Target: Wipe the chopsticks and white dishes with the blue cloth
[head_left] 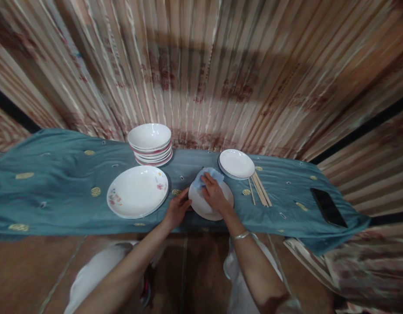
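A small white plate (201, 207) lies on the teal cloth (57, 192) in front of me. My left hand (178, 208) grips its left rim with fingers curled. My right hand (213, 192) presses a light blue rag (208, 175) onto the plate's far side, fingers closed on the rag. A bangle sits on my right wrist.
A large white floral plate (138, 191) lies to the left, with a stack of white bowls (150, 144) behind it. A short stack of small plates (236, 164) sits at right, beside several wooden chopsticks (260, 189). A black phone (328, 207) lies far right. Striped curtain behind.
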A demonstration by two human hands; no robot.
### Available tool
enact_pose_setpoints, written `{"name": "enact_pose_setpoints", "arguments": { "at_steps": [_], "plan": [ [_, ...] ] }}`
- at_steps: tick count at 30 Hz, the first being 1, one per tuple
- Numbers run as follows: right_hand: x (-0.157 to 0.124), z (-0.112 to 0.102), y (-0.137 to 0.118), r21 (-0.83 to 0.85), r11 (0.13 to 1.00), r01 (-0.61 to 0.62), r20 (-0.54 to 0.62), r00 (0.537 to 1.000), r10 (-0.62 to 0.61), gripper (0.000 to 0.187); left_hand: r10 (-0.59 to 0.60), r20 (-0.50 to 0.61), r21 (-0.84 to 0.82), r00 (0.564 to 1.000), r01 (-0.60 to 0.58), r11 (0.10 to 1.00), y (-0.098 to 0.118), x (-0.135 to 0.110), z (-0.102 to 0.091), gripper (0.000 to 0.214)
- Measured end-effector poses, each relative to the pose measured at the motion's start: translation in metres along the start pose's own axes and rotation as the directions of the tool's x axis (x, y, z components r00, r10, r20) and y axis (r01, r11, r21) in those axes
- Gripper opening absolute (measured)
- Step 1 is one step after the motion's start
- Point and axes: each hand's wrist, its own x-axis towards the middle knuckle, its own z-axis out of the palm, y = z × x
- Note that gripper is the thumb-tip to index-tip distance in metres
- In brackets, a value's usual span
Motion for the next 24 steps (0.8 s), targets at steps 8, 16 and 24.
{"name": "enact_pose_setpoints", "arguments": {
  "at_steps": [8, 16, 24],
  "plan": [
    [-0.003, 0.002, -0.010, 0.141, 0.987, 0.080, 0.079, 0.993, -0.091, 0.048, 0.002, -0.027, -0.005, 1.000, -0.003, 1.000, -0.002, 0.000, 0.001, 0.057],
    [-0.012, 0.003, -0.020, 0.305, 0.945, 0.116, 0.135, 0.977, -0.163, 0.043, 0.021, -0.082, 0.053, 0.996, -0.017, 0.998, -0.004, 0.000, 0.001, 0.058],
    [-0.022, -0.011, -0.022, 0.424, 0.901, 0.097, 0.209, 0.957, -0.202, 0.033, -0.013, -0.156, 0.034, 0.988, 0.019, 0.999, -0.002, 0.000, 0.001, 0.052]
  ]
}}
